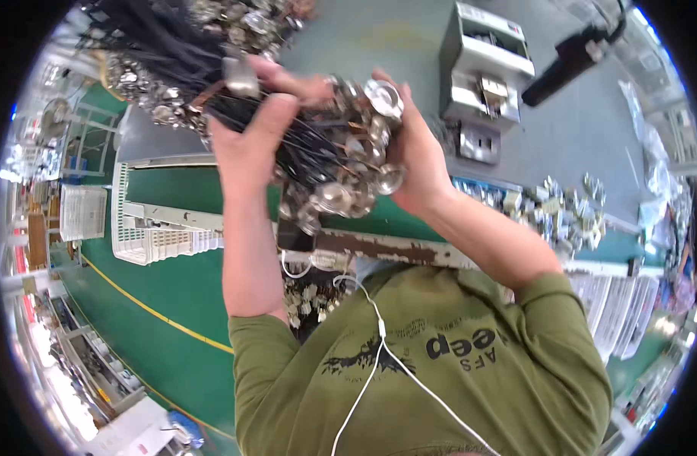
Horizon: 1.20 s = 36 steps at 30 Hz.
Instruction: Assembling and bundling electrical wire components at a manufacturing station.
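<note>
Between my hands, above the bench's near edge, is a bundle of black wires point(307, 156) with shiny round metal cup-shaped parts point(334, 199) at its ends. My left hand point(253, 125) is closed round the wires, thumb and fingers apart on either side of a blurred silvery piece. Cupped against the right side of the metal parts is my right hand point(421, 152), its fingers partly hidden behind them. To the upper left lies a large pile of similar black wires point(155, 45) with metal ends, close to my left hand.
On the grey bench point(364, 38) stands a grey box-shaped fixture point(481, 68), with a small metal block point(479, 144) before it. A black arm-like device point(565, 64) hangs at upper right. Loose metal connectors point(557, 209) lie near my right forearm. White crates point(147, 228) stand left, below bench height.
</note>
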{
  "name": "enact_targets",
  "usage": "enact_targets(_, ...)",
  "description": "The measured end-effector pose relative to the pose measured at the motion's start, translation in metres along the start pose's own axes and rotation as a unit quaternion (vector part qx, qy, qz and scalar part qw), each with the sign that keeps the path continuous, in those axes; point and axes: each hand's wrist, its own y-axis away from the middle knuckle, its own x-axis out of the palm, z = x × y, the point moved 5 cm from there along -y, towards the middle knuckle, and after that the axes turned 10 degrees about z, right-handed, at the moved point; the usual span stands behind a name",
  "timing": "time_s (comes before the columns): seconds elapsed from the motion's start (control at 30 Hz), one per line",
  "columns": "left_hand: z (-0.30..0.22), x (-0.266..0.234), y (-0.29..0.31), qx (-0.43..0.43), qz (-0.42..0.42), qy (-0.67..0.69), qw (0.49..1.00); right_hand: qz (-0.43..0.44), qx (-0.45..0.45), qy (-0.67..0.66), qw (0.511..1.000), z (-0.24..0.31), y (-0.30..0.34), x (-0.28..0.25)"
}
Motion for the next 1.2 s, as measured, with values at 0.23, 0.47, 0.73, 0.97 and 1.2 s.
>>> enact_targets(0.23,0.040,0.006,0.020,-0.195,0.017,-0.023,0.980,0.224,-0.098,0.318,0.916,0.088,-0.047,0.046)
enact_targets(0.47,0.074,0.035,0.033,-0.269,0.144,-0.003,0.952,0.262,-0.008,0.050,0.964,0.098,-0.087,0.102)
enact_targets(0.73,0.069,0.035,0.022,-0.292,0.120,-0.076,0.946,0.134,-0.180,0.330,0.917,0.106,-0.060,0.132)
enact_targets(0.97,0.103,0.008,-0.003,-0.224,0.118,-0.061,0.966,0.135,-0.235,0.393,0.878,0.104,-0.084,0.141)
enact_targets(1.2,0.134,0.006,-0.010,-0.269,0.150,-0.164,0.937,0.193,-0.129,0.279,0.932,0.087,-0.117,0.056)
